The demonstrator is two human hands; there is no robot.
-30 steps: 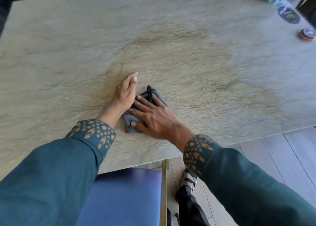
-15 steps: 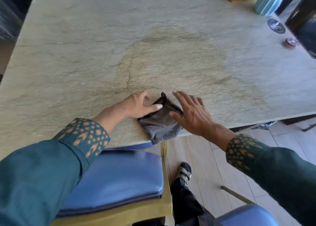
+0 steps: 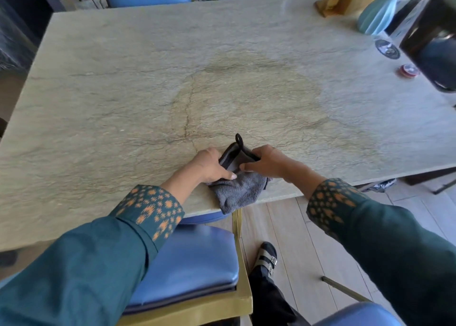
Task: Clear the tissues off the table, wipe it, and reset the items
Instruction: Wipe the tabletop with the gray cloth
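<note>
Gripping cloth (image 3: 238, 190): both hands, table (image 3: 123, 91) edge.

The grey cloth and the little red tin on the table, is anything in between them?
No. In the head view, only bare stone table stretches from the grey cloth, held by both hands, to the red tin near the right edge.

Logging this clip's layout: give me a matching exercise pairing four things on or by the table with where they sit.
Things:
1. grey cloth
2. red round tin
3. teal vase
4. blue chair

Places:
A. far right corner of the table
B. near edge, partly overhanging, held by both the left hand and right hand
C. pushed under the near edge
D. right side, nearer than the dark round coaster

Pairs: 1-B, 2-D, 3-A, 4-C
</note>
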